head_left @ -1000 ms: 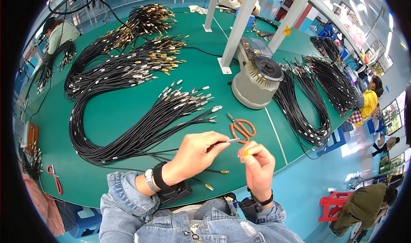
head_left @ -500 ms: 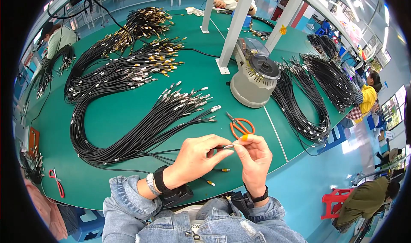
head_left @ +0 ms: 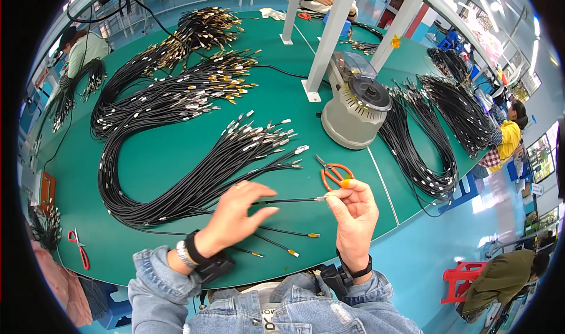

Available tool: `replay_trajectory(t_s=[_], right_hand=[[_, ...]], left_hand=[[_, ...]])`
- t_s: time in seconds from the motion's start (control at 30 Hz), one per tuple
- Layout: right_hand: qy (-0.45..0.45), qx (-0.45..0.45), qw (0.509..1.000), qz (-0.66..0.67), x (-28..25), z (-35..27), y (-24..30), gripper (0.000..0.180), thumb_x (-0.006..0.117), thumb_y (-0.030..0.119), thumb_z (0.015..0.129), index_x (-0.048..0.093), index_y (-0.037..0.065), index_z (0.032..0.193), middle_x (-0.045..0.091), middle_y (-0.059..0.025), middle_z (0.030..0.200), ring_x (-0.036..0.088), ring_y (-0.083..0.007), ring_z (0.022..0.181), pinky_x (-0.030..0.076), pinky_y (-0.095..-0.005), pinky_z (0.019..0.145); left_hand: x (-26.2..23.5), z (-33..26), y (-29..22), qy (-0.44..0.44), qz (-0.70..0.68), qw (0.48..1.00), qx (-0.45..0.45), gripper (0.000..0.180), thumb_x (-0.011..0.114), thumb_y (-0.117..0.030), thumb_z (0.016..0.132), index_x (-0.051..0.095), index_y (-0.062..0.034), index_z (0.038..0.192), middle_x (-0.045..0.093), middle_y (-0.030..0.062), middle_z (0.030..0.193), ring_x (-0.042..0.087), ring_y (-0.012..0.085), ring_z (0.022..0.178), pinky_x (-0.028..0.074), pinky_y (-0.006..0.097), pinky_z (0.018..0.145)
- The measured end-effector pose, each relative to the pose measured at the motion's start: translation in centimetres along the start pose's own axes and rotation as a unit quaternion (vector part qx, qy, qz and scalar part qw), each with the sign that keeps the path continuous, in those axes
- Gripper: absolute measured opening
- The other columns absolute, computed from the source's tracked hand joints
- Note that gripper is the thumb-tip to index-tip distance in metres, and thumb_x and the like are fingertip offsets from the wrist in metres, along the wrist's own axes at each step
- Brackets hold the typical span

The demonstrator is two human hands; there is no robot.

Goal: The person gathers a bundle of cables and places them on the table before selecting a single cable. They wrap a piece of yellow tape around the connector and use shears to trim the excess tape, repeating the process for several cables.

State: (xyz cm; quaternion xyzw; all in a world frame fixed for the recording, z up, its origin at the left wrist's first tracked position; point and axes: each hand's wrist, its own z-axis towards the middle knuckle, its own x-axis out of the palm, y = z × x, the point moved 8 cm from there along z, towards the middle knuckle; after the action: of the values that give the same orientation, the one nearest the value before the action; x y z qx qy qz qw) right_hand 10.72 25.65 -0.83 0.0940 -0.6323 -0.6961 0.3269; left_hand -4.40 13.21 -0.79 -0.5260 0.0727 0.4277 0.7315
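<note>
Half a second earlier both hands had met over one cable end; now the left hand [head_left: 238, 213] had drawn away, fingers spread and holding nothing, hovering just above the cable [head_left: 288, 201]. The right hand [head_left: 353, 210] stayed pinched on the cable's metal tip, thumb and fingertips together, with what looked like a yellow cover on the index finger. That cable ran from the right hand leftward under the left palm, toward the front edge of the green table [head_left: 176, 151].

As for progress, it looked early to middling. Three short cable ends with gold tips [head_left: 291, 253] lay just in front of the hands, seemingly set apart. A large looped bundle [head_left: 194, 181] with silvery tips lay just behind the hands, and two further bundles [head_left: 176, 92] with gold and silver tips sat farther back. Which were finished could not be told.

No bins or trays showed near the hands; everything lay loose on the table. Orange scissors [head_left: 334, 173] rested just beyond the right hand. A grey round machine [head_left: 356, 107] stood behind them, near a white post [head_left: 329, 40]. More black coils [head_left: 424, 151] lay right of it. Red scissors [head_left: 76, 246] lay at the left edge. Other workers sat around the table's far side.
</note>
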Motion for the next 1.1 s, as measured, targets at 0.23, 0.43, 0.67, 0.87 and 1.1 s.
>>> replay_trajectory(t_s=[0.23, 0.43, 0.67, 0.87, 1.1], right_hand=[[0.004, 0.019, 1.0, 0.015, 0.4, -0.5, 0.9, 0.029, 0.061, -0.005, 0.081, 0.05, 0.0, 0.107, 0.061, -0.0075, 0.086, 0.057, -0.0113, 0.077, 0.045, -0.0228, 0.071], [0.019, -0.038, 0.999, -0.027, 0.3, -1.4, 1.1, 0.014, 0.057, -0.003, 0.084, 0.054, -0.001, 0.097, 0.057, -0.0047, 0.084, 0.053, -0.0095, 0.074, 0.043, -0.0219, 0.069], [0.063, 0.064, 0.996, -0.025, 1.3, -2.1, -1.2, 0.006, 0.059, 0.002, 0.086, 0.058, -0.003, 0.085, 0.054, -0.0004, 0.081, 0.048, -0.006, 0.073, 0.04, -0.0208, 0.067], [0.048, 0.053, 0.997, -0.025, 1.3, -1.9, -1.2, 0.005, 0.059, 0.002, 0.086, 0.057, -0.003, 0.086, 0.054, -0.0004, 0.08, 0.048, -0.0059, 0.072, 0.04, -0.0204, 0.067], [0.052, 0.037, 0.997, -0.044, 1.3, -1.9, -1.0, 0.005, 0.06, 0.002, 0.085, 0.058, -0.003, 0.085, 0.054, -0.0005, 0.078, 0.047, -0.0062, 0.072, 0.04, -0.0206, 0.066]], left_hand=[[2.4, 1.6, -4.3, -0.05, -0.055, 0.995, 0.069, 0.018, 0.07, 0.001, 0.072, 0.063, -0.0035, 0.088, 0.061, 0.0081, 0.072, 0.059, 0.02, 0.06, 0.045, 0.028, 0.051], [2.0, 1.1, -4.4, -0.101, -0.052, 0.99, 0.081, 0.022, 0.07, 0.004, 0.071, 0.064, -0.0036, 0.09, 0.057, 0.0062, 0.064, 0.052, 0.0159, 0.048, 0.039, 0.026, 0.042], [2.0, 1.0, -4.8, -0.11, -0.042, 0.99, 0.081, 0.022, 0.071, 0.003, 0.071, 0.064, -0.0038, 0.09, 0.055, 0.0053, 0.061, 0.048, 0.0133, 0.044, 0.036, 0.026, 0.039], [1.9, 0.9, -4.8, -0.112, -0.038, 0.99, 0.075, 0.021, 0.071, 0.003, 0.071, 0.064, -0.0046, 0.09, 0.055, 0.0049, 0.059, 0.047, 0.0117, 0.043, 0.034, 0.025, 0.039], [2.1, 0.9, -4.6, -0.111, -0.039, 0.99, 0.074, 0.021, 0.072, 0.002, 0.071, 0.064, -0.0049, 0.089, 0.055, 0.0044, 0.059, 0.047, 0.0114, 0.043, 0.034, 0.024, 0.039]])
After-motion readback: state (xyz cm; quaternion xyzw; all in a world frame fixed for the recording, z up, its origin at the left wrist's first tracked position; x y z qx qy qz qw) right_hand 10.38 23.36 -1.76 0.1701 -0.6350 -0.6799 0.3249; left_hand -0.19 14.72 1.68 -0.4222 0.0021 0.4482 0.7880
